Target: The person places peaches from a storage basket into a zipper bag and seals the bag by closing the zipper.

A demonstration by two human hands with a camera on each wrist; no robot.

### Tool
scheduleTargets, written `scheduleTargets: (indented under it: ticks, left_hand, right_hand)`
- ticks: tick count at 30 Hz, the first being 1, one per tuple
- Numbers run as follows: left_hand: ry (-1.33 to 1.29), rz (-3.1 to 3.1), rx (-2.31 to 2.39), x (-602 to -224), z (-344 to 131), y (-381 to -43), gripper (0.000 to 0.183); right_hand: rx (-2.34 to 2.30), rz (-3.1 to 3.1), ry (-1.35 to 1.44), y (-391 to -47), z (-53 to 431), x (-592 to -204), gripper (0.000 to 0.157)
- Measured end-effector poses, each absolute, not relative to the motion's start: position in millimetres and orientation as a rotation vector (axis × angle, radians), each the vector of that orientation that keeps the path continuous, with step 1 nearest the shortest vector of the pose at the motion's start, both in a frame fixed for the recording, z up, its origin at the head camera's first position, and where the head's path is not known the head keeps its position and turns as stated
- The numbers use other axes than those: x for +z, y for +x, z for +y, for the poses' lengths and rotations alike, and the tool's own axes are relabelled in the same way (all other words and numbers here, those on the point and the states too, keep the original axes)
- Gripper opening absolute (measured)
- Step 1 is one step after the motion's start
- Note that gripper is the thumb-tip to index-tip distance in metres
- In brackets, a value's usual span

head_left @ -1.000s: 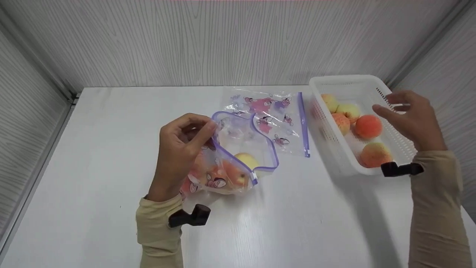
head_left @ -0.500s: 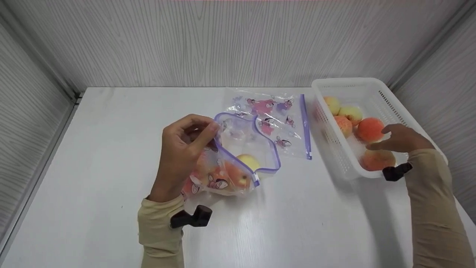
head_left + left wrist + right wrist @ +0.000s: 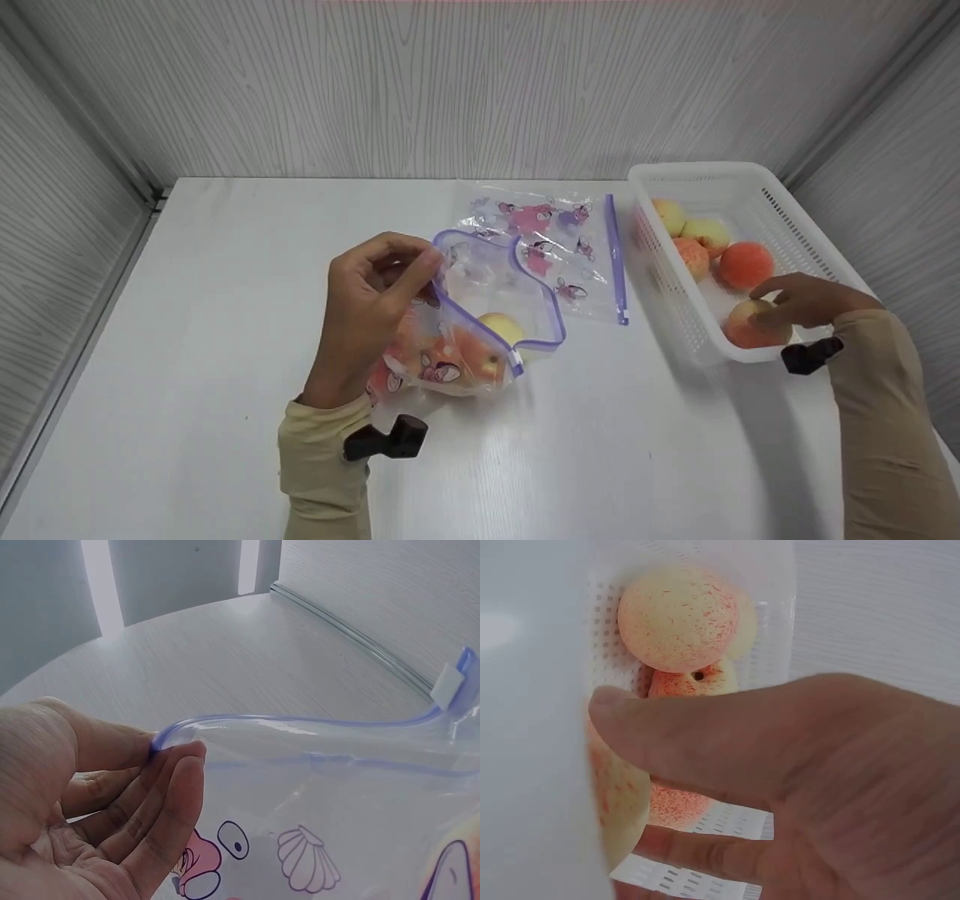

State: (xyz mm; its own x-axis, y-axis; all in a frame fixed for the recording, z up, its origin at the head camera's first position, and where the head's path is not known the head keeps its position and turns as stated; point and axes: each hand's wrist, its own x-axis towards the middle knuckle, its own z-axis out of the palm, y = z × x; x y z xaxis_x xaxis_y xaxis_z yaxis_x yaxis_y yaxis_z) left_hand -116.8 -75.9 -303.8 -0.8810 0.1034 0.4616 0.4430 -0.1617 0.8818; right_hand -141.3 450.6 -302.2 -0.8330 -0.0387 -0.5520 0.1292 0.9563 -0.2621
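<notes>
My left hand (image 3: 379,300) pinches the purple rim of a clear zip bag (image 3: 450,367) between thumb and fingers. The bag's mouth gapes, and several round fruits show inside, one yellow fruit (image 3: 501,327) near the opening. In the left wrist view the thumb and fingertips meet on the zip strip (image 3: 300,720). My right hand (image 3: 814,300) is inside the white basket (image 3: 697,319), with thumb and fingers around a round yellow-red fruit (image 3: 754,326). In the right wrist view the thumb crosses this fruit (image 3: 619,802); some of the fingers are partly hidden.
Several other fruits, one of them a red fruit (image 3: 746,265), lie in the basket's left and middle part. A second printed zip bag (image 3: 577,247) lies flat behind the held one, its purple strip facing the basket. A pale wall (image 3: 405,90) stands behind the white table (image 3: 187,337).
My right hand has come down from above the basket's right side to the near fruit and closed its fingers around it. The left hand keeps its pinch on the bag rim.
</notes>
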Motion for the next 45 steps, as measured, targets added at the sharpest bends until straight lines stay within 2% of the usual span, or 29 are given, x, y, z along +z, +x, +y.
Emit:
scheduleTargets:
  ticks: [5, 12, 18, 24, 30, 33, 36, 40, 45]
  left_hand:
    - [-0.616, -1.868, -2.154, -304, -76, -117, 0.014]
    - [-0.623, -1.867, -2.153, -304, -76, -117, 0.014]
    - [-0.619, -1.860, -2.157, -304, -77, -116, 0.014]
    - [-0.621, -1.845, -2.169, -303, -77, -116, 0.015]
    - [-0.633, -1.834, -2.165, -303, -78, -117, 0.015]
    - [-0.638, -1.830, -2.162, -303, -78, -117, 0.014]
    - [-0.639, -1.838, -2.157, -303, -77, -118, 0.014]
    - [-0.635, -1.848, -2.155, -302, -77, -117, 0.015]
    - [-0.639, -1.833, -2.185, -303, -76, -117, 0.014]
  right_hand:
    - [-0.504, 2.492, 0.050, -139, 456, -311, 0.069]
    - [-0.469, 2.533, 0.075, -133, 459, -327, 0.089]
    - [-0.463, 2.609, 0.038, -133, 456, -329, 0.081]
    - [-0.700, 2.600, 0.058, -132, 454, -320, 0.083]
    - [-0.878, 2.822, 0.048, -131, 444, -301, 0.066]
    - [-1.032, 2.920, 0.035, -130, 432, -291, 0.064]
    - [-1.222, 2.949, 0.042, -128, 415, -280, 0.069]
    - [-1.758, 2.820, -0.004, -124, 386, -272, 0.071]
    - [-2.410, 2.401, -0.130, -125, 348, -272, 0.064]
